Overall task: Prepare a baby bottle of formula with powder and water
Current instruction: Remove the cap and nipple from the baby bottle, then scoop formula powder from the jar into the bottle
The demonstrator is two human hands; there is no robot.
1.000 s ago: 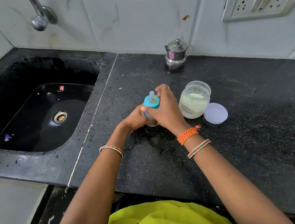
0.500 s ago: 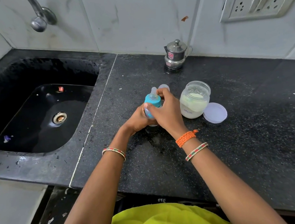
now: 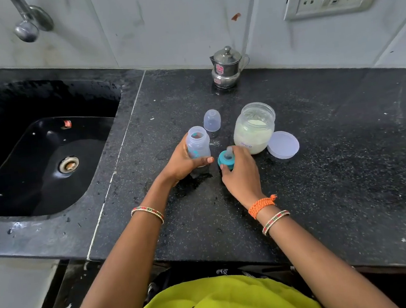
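One baby bottle (image 3: 198,145), uncapped and upright on the counter (image 3: 337,164), gripped in my left hand (image 3: 182,162). One teal nipple ring (image 3: 226,160) at the counter, my right hand (image 3: 242,174) fingers closed around it. One clear cap (image 3: 211,120) behind. One open powder jar (image 3: 254,127); one lid (image 3: 283,144) beside it. One steel pot (image 3: 226,67) at the wall.
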